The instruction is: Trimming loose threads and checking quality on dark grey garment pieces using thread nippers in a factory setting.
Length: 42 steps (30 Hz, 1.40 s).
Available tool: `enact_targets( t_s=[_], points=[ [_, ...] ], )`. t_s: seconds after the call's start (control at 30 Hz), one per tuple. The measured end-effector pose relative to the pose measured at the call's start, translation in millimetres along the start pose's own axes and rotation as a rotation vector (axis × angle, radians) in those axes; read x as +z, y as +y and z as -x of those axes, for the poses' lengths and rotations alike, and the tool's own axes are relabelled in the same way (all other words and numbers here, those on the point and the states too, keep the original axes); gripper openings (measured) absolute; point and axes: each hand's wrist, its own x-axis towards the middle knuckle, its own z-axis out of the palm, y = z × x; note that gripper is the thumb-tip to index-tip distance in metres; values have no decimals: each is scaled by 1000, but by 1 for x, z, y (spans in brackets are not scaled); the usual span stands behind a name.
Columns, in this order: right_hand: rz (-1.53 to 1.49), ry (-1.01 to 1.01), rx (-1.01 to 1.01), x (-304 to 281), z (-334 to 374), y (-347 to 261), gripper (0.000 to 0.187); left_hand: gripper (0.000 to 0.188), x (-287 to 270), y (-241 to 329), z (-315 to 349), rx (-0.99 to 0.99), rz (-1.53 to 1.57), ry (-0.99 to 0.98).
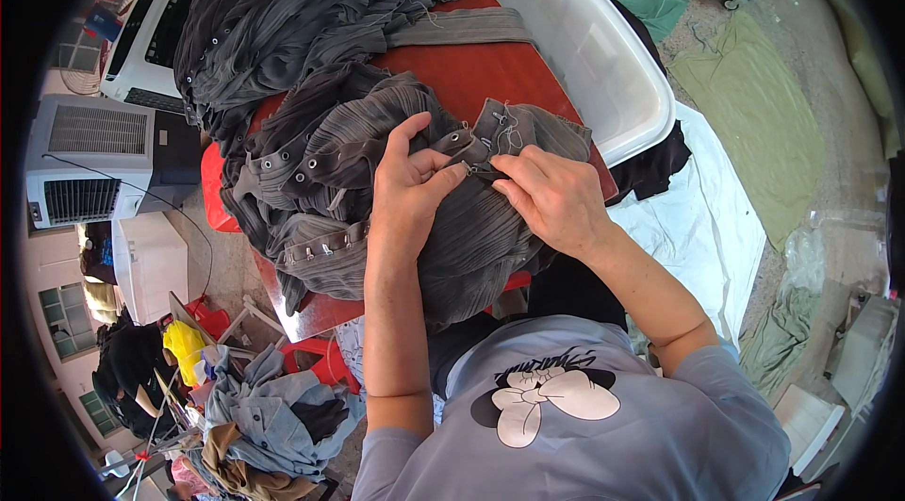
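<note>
A dark grey ribbed garment (363, 138) lies bunched before me, with metal eyelets along one band and small metal hooks along another. My left hand (410, 176) pinches the garment's edge beside an eyelet between thumb and fingers, its index finger raised. Close by on the right, my right hand (556, 199) is closed with its fingertips on the same edge; a small dark bit shows at the tips, too small to name. Loose threads hang from a hooked strip (504, 124) just above the fingers.
Under the garment is a red tabletop (537, 77). A large heap of similar grey garments (311, 6) rises at the far side, next to a white plastic tub (613, 58). Air coolers (94, 162) stand at the left, and piled clothes (273, 416) lie lower left.
</note>
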Motion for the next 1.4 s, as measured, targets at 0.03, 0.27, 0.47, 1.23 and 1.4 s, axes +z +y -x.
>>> enact_targets(
  t_s=[0.03, 0.27, 0.47, 1.23, 1.4],
  points=[
    [-1, 1, -4, 1, -1, 0, 21, 69, 0, 0, 0, 5, 3, -1],
    [-8, 23, -39, 4, -1, 0, 19, 68, -1, -3, 1, 3, 14, -5],
    [-288, 59, 151, 6, 8, 9, 15, 64, 1, 2, 1, -20, 57, -26],
    [-2, 48, 57, 2, 5, -3, 20, 64, 1, -2, -1, -30, 38, 13],
    [18, 29, 52, 2, 5, -2, 20, 63, 1, -4, -2, -24, 22, 24]
  ],
)
